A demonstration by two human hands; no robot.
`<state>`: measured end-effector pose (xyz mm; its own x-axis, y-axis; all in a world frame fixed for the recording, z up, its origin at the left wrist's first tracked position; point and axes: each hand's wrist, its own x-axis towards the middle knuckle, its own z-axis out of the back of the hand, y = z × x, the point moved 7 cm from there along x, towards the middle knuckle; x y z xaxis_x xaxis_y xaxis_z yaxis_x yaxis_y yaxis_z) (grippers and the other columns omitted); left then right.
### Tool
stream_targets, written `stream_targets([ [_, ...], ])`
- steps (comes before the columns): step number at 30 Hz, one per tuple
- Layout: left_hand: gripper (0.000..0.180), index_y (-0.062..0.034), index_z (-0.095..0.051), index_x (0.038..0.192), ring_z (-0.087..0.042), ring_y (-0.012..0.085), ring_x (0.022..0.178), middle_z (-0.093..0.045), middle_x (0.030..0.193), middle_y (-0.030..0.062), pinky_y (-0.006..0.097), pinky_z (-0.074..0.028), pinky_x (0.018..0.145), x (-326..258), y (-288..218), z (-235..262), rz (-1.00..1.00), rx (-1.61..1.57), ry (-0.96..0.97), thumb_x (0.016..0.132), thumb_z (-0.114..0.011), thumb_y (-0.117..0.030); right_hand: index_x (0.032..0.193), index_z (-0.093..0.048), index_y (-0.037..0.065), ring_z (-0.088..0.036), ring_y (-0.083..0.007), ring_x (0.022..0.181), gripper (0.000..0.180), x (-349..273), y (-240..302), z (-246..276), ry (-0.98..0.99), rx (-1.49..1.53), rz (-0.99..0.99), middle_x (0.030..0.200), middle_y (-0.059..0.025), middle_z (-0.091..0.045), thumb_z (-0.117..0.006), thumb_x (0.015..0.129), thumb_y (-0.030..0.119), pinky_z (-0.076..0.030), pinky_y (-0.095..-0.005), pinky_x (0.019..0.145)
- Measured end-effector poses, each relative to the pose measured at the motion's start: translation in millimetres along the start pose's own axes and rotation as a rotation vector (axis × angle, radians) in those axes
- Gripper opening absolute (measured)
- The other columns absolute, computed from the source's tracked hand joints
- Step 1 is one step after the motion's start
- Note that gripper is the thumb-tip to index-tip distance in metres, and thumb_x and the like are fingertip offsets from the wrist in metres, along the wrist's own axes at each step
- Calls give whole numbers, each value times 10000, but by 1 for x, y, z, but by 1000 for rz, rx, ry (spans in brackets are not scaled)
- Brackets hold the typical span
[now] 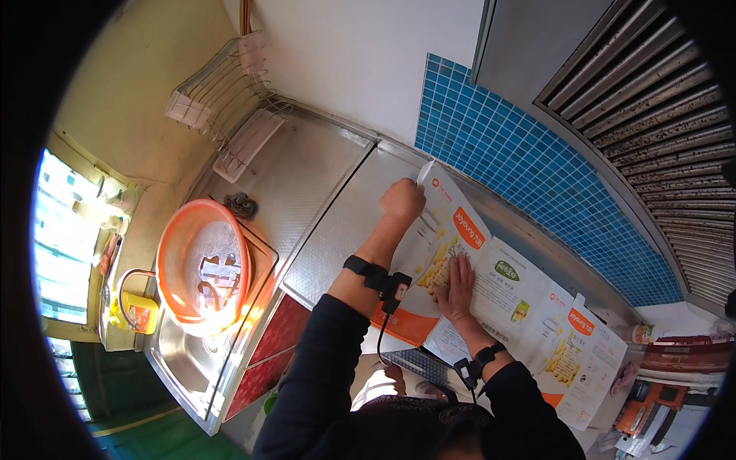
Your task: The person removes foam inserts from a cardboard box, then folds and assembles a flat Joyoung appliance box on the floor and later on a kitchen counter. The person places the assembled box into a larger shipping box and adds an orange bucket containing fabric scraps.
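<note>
A large flattened cardboard box [514, 322], white with orange panels and food pictures, stretches along the steel counter. At its far left end my left hand [402, 199] is closed on the edge, where a narrow flap stands up. My right hand [458, 287] lies on the printed face near a fold, palm down with the fingers stretched out. The cardboard's near left edge hangs over the counter's front. Both wrists wear black straps with small devices.
Left of the cardboard is bare steel counter [330, 215]. An orange basin [165, 264] stands over the sink, beside a dark scouring pad [240, 205] and a yellow jug [138, 313]. A wire rack [222, 92] hangs on the wall. Blue tiles [521, 153] and a slatted metal hood [652, 115] are behind.
</note>
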<state>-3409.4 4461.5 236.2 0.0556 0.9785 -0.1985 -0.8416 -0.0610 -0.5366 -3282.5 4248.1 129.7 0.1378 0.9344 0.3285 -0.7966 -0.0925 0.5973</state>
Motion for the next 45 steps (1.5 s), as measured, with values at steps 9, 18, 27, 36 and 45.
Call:
stream_targets([
  [9,367,-50,-647,910,-633,322,857,-658,915,152,407,-495,737,14,-12,9,-61,71,-61,747,-668,-378,1361,-352,73,-198,-388,1343,771,5,2,-3,43,9,1,1464,-149,-239,-559,739,479,-148,-577,1050],
  [18,432,-40,-559,965,-627,333,866,-644,910,163,418,-503,728,3,-28,10,-136,-3,-113,690,-720,-331,1344,-366,63,-191,-386,1346,741,8,-2,6,40,24,-20,1465,-150,-235,-544,749,468,-144,-578,1051],
  [27,491,-30,-533,982,-632,337,875,-648,902,185,423,-502,732,8,-40,8,-82,12,-101,724,-696,-416,1347,-351,52,-186,-399,1344,759,8,-1,10,28,58,-10,1460,-177,-227,-561,738,455,-148,-564,1053],
  [36,403,-55,-591,956,-629,334,866,-657,910,159,417,-485,736,-4,-53,16,-169,-5,-38,780,-635,-415,1343,-345,33,-208,-409,1334,778,10,0,19,-47,86,48,1453,-204,-238,-602,717,418,-160,-539,1062],
  [45,296,-97,-627,1025,-580,297,1001,-633,1020,116,422,-448,822,-15,-62,11,-263,41,-35,829,-570,-313,1346,-356,-1,-232,-395,1328,741,8,4,31,-26,150,54,1443,-217,-248,-594,769,399,-201,-464,1080],
])
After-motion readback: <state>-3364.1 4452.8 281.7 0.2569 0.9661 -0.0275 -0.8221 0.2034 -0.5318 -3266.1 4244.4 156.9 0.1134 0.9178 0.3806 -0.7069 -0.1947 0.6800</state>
